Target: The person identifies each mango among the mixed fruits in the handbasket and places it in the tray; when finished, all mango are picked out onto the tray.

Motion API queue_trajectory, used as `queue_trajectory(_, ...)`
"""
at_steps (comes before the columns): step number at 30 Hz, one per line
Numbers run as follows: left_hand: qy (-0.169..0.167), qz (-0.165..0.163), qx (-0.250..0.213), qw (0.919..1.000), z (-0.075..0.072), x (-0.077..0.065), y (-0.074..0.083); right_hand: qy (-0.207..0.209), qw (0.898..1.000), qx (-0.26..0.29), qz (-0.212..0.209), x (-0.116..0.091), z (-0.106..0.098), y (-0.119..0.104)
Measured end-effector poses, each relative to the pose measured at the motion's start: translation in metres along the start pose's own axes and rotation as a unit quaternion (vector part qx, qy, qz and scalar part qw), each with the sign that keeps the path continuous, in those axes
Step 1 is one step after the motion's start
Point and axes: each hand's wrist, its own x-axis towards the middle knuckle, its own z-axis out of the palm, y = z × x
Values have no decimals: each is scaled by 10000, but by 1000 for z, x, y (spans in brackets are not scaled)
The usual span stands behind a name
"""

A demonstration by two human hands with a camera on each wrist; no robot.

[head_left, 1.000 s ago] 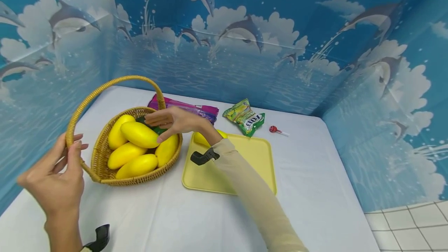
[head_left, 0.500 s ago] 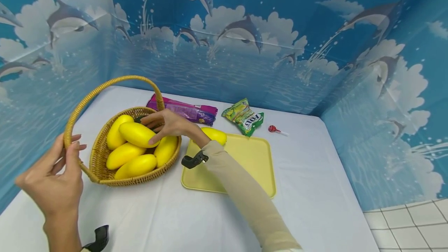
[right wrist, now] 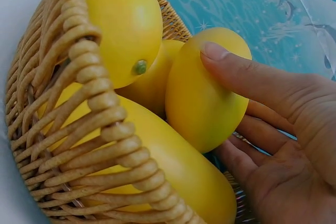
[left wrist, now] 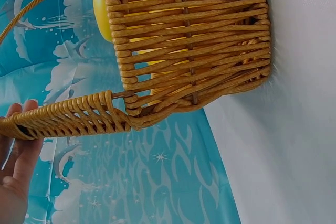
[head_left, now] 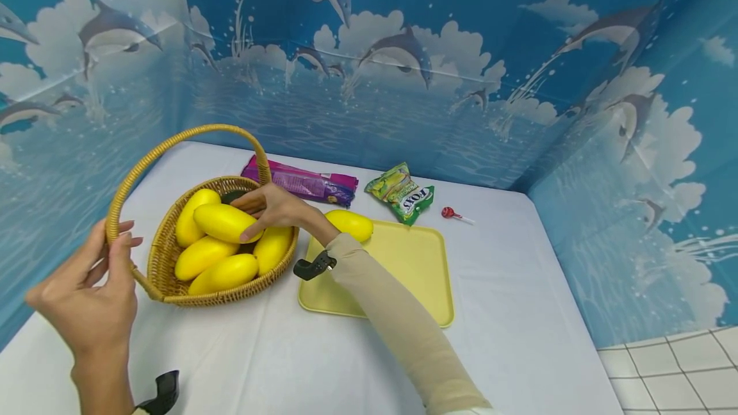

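A wicker basket point(head_left: 230, 298) with several yellow mangoes point(head_left: 223, 274) stands at the left of the table. My left hand point(head_left: 95, 293) holds its tall arched handle point(head_left: 138, 168) near the left base, thumb in front and fingers behind. At the basket's right side, my right hand point(head_left: 279, 207) grips the uppermost mango point(head_left: 221, 221). In the right wrist view the thumb presses on this mango point(right wrist: 202, 98) while the fingers reach round its far side and underneath. Something dark green point(head_left: 232, 196) lies behind it, mostly hidden.
A yellow tray point(head_left: 403, 268) right of the basket bears one mango point(head_left: 352, 225), partly behind my right forearm. Behind stand a purple packet point(head_left: 314, 183) and a green FOX'S candy bag point(head_left: 401, 194). A red lollipop point(head_left: 450, 212) lies farther right. A dolphin-print curtain point(head_left: 369, 101) surrounds the table.
My right hand has moved slightly left and down, and its thumb and fingers have closed round the uppermost mango. The left hand keeps hold of the handle.
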Motion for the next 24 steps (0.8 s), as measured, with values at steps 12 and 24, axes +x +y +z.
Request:
queue_trajectory(12, 45, 63, -148, 9999, 0, 0, 0, -14, 9990, -216, -400, -15, -11, -6)
queue_trajectory(24, 44, 119, -27, 9999, 0, -1, -2, -32, 9948, -718, -726, -55, -26, -19)
